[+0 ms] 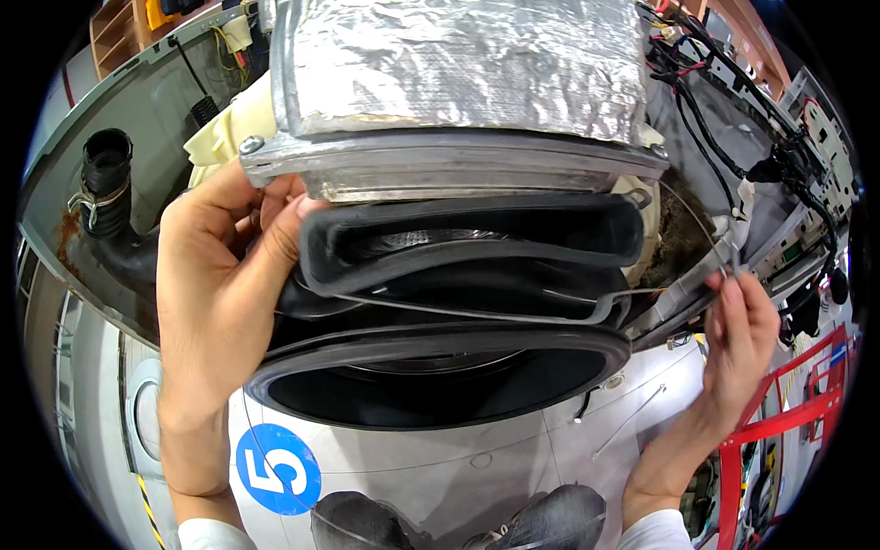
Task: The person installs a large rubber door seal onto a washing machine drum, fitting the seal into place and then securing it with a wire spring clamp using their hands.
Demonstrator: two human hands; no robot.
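A black rubber duct (472,260) with a wide, flattened mouth sits in front of a foil-covered metal housing (467,69), just under its flange (477,160). Below the duct is a large round black rubber door gasket (440,344). My left hand (215,284) is at the duct's left end, thumb and fingers closed beneath the flange; what they pinch is hidden. My right hand (741,330), off to the right, pinches a thin metal wire (701,227). A thin metal rod (440,313) runs along under the duct's mouth, with a bent end at the right.
Grey cabinet walls surround the parts. A black corrugated hose (108,183) with a clamp stands at the left. Black cable bundles (706,137) hang along the right side. A red metal frame (779,426) stands lower right; a blue round mark (278,468) is on the floor.
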